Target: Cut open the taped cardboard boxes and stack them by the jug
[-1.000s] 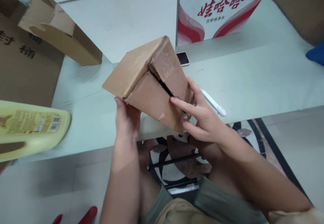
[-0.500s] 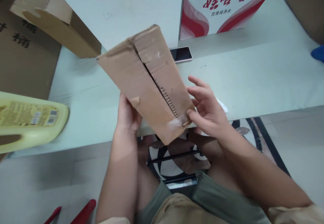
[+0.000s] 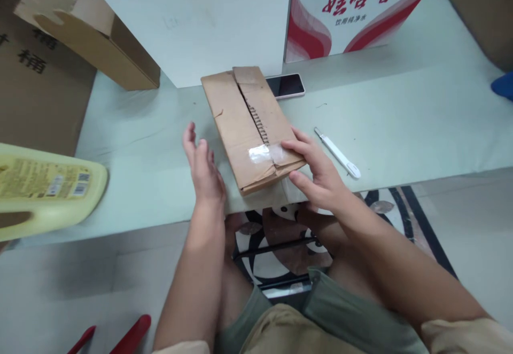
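A brown cardboard box (image 3: 236,113) with a gap along its top seam lies lengthwise in front of me, low at the table; whether its whole underside touches is hidden. Torn, ribbed cardboard shows beside the gap, and clear tape shines at the near end. My right hand (image 3: 318,172) grips the near right corner, fingers on top and thumb at the end face. To the left of the box, my left hand (image 3: 205,170) is open, fingers apart, not touching it. A white utility knife (image 3: 339,154) lies just beyond my right hand.
Behind the box lie a phone (image 3: 286,86) and a large white box (image 3: 192,23). A red-and-white carton (image 3: 352,17) stands at the back right. On the left are a yellow jug (image 3: 52,194) and an open carton (image 3: 100,44). The table's front edge (image 3: 132,231) runs before my knees.
The cardboard box has come down toward the table and its raised far end has lowered. My left hand has let go of it. The utility knife is now in full view.
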### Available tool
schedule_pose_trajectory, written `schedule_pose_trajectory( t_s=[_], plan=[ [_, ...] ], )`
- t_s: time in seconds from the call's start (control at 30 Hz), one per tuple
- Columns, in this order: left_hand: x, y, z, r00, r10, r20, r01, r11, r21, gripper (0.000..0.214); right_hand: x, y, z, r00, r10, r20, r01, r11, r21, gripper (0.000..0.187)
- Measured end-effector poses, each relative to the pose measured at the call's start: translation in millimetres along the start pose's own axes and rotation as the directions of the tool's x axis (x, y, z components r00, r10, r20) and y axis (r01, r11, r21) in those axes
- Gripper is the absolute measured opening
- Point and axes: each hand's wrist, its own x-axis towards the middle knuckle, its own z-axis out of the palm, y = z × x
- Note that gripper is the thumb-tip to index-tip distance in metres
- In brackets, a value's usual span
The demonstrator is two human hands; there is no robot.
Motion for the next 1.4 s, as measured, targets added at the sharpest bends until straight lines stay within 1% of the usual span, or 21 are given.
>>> schedule_pose_trajectory(
  t_s=[0.03, 0.07, 0.17, 0.2, 0.27, 0.37, 0.43, 0.5, 0.57, 0.63, 0.7, 0.73, 0.8, 0.87, 0.93, 1.0, 1.07, 1.13, 1.2, 1.3, 1.4],
  plan=[
    [-1, 7, -0.5, 0.997, 0.071, -0.015, -0.071, 0.997, -0.006, 0.059, 0, 1, 1, 0.999, -0.019, 0.038, 0.019, 1.0, -0.004, 0.053],
    [-3, 13, -0.5, 0.989, 0.149, 0.012, -0.149, 0.989, 0.001, 0.057, 0, 1, 1, 0.996, -0.039, 0.08, 0.04, 0.999, -0.007, 0.054],
    [-7, 26, 1.7, 0.926, 0.321, 0.199, -0.343, 0.936, 0.084, 0.042, -1, 0, 3, 0.981, -0.073, 0.182, 0.078, 0.997, -0.019, 0.064],
    [-8, 27, 2.6, 0.91, 0.34, 0.237, -0.372, 0.922, 0.105, 0.038, -1, 0, 3, 0.978, -0.068, 0.198, 0.074, 0.997, -0.024, 0.068],
    [-8, 27, 3.9, 0.908, 0.344, 0.238, -0.378, 0.919, 0.114, 0.034, -1, 4, -1, 0.984, 0.003, 0.18, 0.008, 0.998, -0.062, 0.072],
    [-7, 25, 4.3, 0.931, 0.31, 0.191, -0.337, 0.933, 0.128, 0.036, 1, 16, -16, 0.975, 0.22, 0.037, -0.206, 0.951, -0.229, 0.06],
    [-7, 25, 4.0, 0.941, 0.291, 0.175, -0.317, 0.937, 0.149, 0.04, 1, 27, -30, 0.92, 0.38, -0.094, -0.383, 0.825, -0.415, 0.054],
    [-8, 26, 3.6, 0.941, 0.284, 0.186, -0.312, 0.939, 0.147, 0.038, 0, 36, -44, 0.83, 0.518, -0.205, -0.53, 0.621, -0.577, 0.058],
    [-9, 26, 3.4, 0.932, 0.294, 0.21, -0.324, 0.938, 0.125, 0.034, -2, 42, -54, 0.747, 0.606, -0.273, -0.606, 0.452, -0.655, 0.061],
    [-10, 26, 3.4, 0.926, 0.308, 0.217, -0.338, 0.934, 0.118, 0.033, -3, 44, -60, 0.728, 0.628, -0.275, -0.613, 0.417, -0.671, 0.059],
    [-10, 26, 3.4, 0.931, 0.303, 0.205, -0.333, 0.934, 0.132, 0.035, -1, 41, -60, 0.733, 0.625, -0.269, -0.629, 0.472, -0.618, 0.054],
    [-9, 26, 3.5, 0.936, 0.295, 0.193, -0.324, 0.935, 0.142, 0.037, 0, 37, -58, 0.734, 0.626, -0.265, -0.649, 0.529, -0.547, 0.051],
    [-9, 25, 3.8, 0.942, 0.283, 0.182, -0.312, 0.937, 0.157, 0.039, 4, 27, -53, 0.739, 0.63, -0.24, -0.673, 0.67, -0.313, 0.044],
    [-8, 23, 4.9, 0.942, 0.283, 0.179, -0.314, 0.934, 0.171, 0.041, 6, 14, -47, 0.771, 0.607, -0.195, -0.629, 0.774, -0.078, 0.038],
    [-8, 19, 7.3, 0.937, 0.308, 0.167, -0.337, 0.922, 0.19, 0.045, 8, -1, -41, 0.806, 0.563, -0.182, -0.566, 0.823, 0.037, 0.028],
    [-10, 14, 11.3, 0.927, 0.346, 0.145, -0.371, 0.902, 0.221, 0.05, 7, -16, -37, 0.831, 0.525, -0.185, -0.516, 0.851, 0.099, 0.013],
    [-13, 9, 16.0, 0.911, 0.385, 0.147, -0.41, 0.878, 0.245, 0.051, 6, -26, -36, 0.851, 0.49, -0.188, -0.437, 0.86, 0.261, 0.003],
    [-17, 8, 20.1, 0.899, 0.403, 0.169, -0.435, 0.866, 0.246, 0.048, 4, -32, -39, 0.87, 0.462, -0.17, -0.335, 0.81, 0.481, 0.008],
    [-20, 8, 22.6, 0.893, 0.41, 0.186, -0.445, 0.864, 0.234, 0.045, 3, -32, -41, 0.88, 0.443, -0.174, -0.258, 0.751, 0.607, 0.021],
    [-22, 10, 23.1, 0.897, 0.401, 0.187, -0.437, 0.87, 0.228, 0.044, 3, -27, -40, 0.9, 0.382, -0.208, -0.184, 0.767, 0.615, 0.031],
    [-20, 11, 22.6, 0.912, 0.365, 0.185, -0.403, 0.883, 0.242, 0.048, 2, -28, -29, 0.938, 0.277, -0.206, -0.096, 0.783, 0.614, 0.034]
  ],
)
